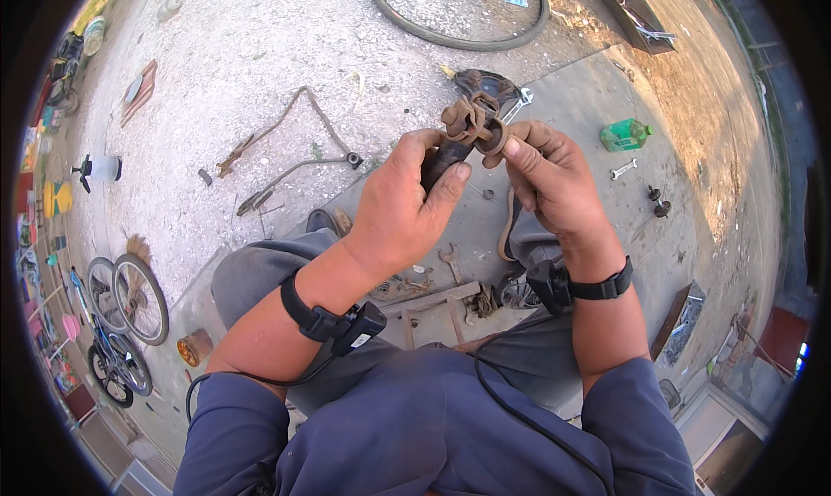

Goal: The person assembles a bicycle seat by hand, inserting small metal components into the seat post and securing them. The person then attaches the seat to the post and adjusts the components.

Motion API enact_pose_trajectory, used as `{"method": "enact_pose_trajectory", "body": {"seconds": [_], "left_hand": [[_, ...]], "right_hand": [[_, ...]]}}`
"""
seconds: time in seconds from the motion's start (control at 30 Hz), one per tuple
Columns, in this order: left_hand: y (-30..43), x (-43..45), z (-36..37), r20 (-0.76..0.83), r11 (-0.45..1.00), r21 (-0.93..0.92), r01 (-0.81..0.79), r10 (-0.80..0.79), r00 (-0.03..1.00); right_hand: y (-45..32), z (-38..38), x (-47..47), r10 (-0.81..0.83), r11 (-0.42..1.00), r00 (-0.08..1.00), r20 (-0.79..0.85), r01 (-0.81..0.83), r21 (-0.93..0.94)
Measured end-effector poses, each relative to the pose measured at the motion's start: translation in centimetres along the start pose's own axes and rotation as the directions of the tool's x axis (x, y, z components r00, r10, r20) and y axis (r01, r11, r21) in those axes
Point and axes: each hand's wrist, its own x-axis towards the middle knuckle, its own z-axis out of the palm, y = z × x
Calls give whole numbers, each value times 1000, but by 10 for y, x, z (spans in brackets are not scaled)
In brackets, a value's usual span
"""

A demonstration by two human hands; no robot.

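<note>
My left hand [412, 194] is wrapped around a dark metal tube [448, 160]. At the tube's upper end sits a rusty metal clamp [464, 119] with a bolt through it. My right hand [545, 171] pinches a round rusty clamp piece [495, 140] at the side of this assembly, between thumb and fingers. Just beyond the clamp is a black part [490, 84] that looks like a bicycle saddle, partly hidden by the clamp. An adjustable wrench [519, 103] shows beside it.
A green plastic bottle [625, 135], a small wrench [624, 169] and an axle hub [659, 201] lie to the right. Bent metal stays [295, 161] lie left on gravel, a bicycle tyre [454, 40] ahead. Below my hands are an open-end wrench [451, 262] and a wooden frame [432, 299].
</note>
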Motion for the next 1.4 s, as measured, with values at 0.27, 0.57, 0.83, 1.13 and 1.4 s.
{"method": "enact_pose_trajectory", "body": {"seconds": [0.27, 0.57, 0.83, 1.13, 1.4], "left_hand": [[-1, 1, 0, -21, 962, -265, -59, 55, 998], [-1, 5, -2, 20, 823, -568, -18, 35, 999], [2, 6, -5, 20, 790, -613, -14, 34, 999], [1, 5, -9, 40, 848, -522, -89, 128, 991], [-2, 4, -8, 50, 847, -524, -88, 133, 990]], "right_hand": [[1, 4, 1, -36, 999, 999, -35, 35, -18], [2, 5, -1, -6, 999, 1000, -16, 6, -37], [4, 10, -2, -12, 1000, 999, -44, 13, 22], [4, 9, -3, -16, 996, 1000, 7, 15, 88], [5, 11, -5, -47, 997, 998, -30, 49, 66]]}}
